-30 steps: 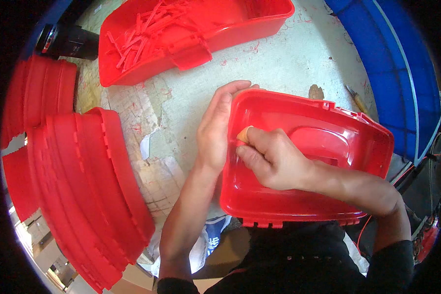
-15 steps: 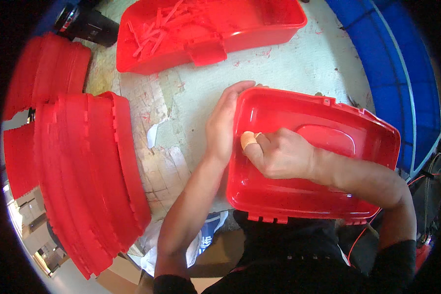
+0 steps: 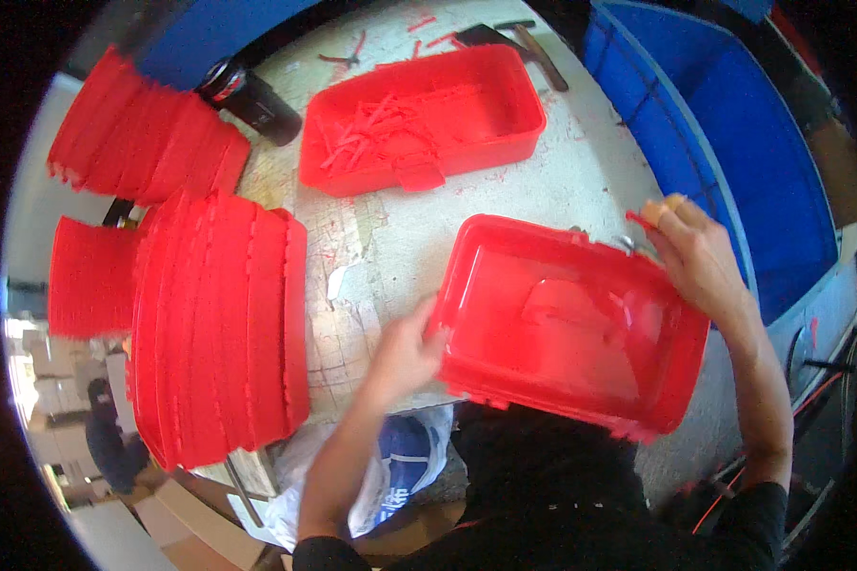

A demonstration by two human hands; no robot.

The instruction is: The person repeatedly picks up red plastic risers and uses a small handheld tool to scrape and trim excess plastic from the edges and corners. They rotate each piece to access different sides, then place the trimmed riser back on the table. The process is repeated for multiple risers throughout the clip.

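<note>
Bright light [image 3: 30, 360] shows at left beyond the pale worktable [image 3: 390, 246].

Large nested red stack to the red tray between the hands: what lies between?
Head view: the left hand, blurred, at the red tray, and a small white scrap on the worn tabletop.

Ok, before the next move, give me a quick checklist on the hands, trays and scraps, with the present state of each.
1. Left hand at the near red tray's left edge: ok.
2. Right hand free: not ok; a small red piece shows at its fingertips.
3. Near red tray resting on the table: cannot tell; its underside is hidden.
4. Red strips all inside the far red tray: not ok; some lie beyond it.
5. Wooden-handled tool apart from the near red tray: ok.
</note>
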